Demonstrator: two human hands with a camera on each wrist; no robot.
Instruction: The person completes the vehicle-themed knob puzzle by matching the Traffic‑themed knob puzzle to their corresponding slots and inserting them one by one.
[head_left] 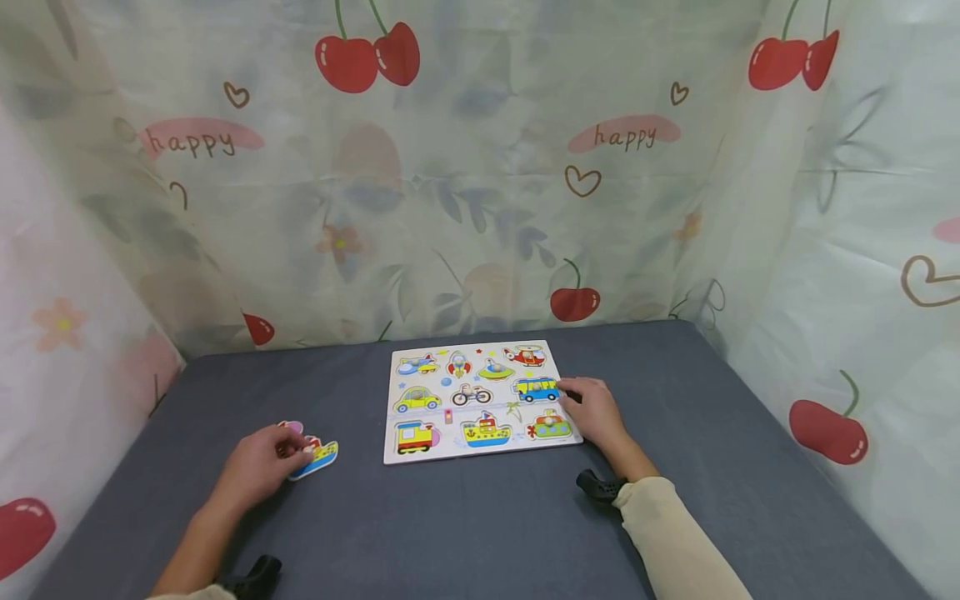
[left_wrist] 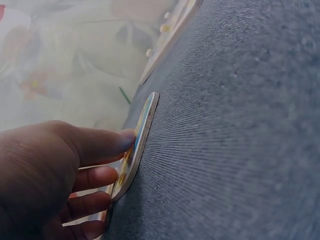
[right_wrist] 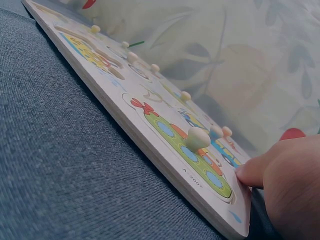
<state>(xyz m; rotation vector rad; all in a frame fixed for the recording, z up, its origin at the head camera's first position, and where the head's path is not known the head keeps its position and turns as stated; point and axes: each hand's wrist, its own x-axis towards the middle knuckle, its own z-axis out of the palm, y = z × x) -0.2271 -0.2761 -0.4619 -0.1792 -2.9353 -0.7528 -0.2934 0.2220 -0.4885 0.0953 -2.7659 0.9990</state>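
A boat puzzle piece [head_left: 322, 456] lies on the table at the left. My left hand [head_left: 258, 467] pinches it from above, and in the left wrist view the thumb [left_wrist: 125, 140] touches its painted face. Behind that hand, a second piece with a pink part [head_left: 292, 426] is mostly hidden. My right hand [head_left: 596, 410] rests at the right edge of the wooden puzzle board [head_left: 442, 412], beside the bus piece [head_left: 537, 389]. The right wrist view shows a fingertip [right_wrist: 245, 175] on the board's edge; the other fingers are hidden. The boat recess [right_wrist: 87, 52] holds no piece.
The submarine piece [right_wrist: 170, 135] has a round wooden knob, and several other vehicle pieces sit in the board. Dark grey cloth covers the table [head_left: 450, 533]. A printed curtain [head_left: 480, 250] stands behind it and along both sides.
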